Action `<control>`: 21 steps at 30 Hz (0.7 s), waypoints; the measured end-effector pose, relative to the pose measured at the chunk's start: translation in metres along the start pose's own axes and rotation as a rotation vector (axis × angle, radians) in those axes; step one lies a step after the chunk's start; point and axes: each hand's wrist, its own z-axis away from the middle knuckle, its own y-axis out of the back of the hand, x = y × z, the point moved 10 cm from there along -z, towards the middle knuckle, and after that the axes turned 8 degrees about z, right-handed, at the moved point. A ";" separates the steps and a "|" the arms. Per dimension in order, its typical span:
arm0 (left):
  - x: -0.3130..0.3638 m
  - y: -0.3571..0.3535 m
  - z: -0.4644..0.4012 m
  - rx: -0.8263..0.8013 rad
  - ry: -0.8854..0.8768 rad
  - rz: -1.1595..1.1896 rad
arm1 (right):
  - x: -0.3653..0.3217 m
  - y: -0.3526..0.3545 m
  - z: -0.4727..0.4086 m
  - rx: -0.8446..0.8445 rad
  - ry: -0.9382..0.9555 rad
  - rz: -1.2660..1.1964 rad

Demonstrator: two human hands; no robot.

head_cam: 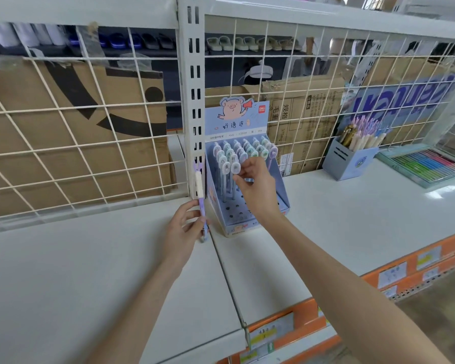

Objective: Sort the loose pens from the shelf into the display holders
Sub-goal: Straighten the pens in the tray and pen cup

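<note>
My left hand [185,227] grips a light, stiff purple pen [200,200] mid-barrel, left of the display holder [279,195]. My right hand [258,185] pinches a pen cap [235,168] inside it.

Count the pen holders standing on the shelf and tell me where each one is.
2. The pig display stands beside the upright post at the centre, with the right hand at its pens. The blue cup holder stands further right against the wire grid. Others may sit out of view.

Pen display box [237,119] header: red "deli" logo, "妙语连". Cardboard carton [300,114] behind wire grid: "规格", "毛重"
</note>
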 end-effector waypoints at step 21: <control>0.014 -0.005 0.007 -0.030 -0.036 -0.012 | 0.004 -0.003 0.002 0.019 -0.008 0.020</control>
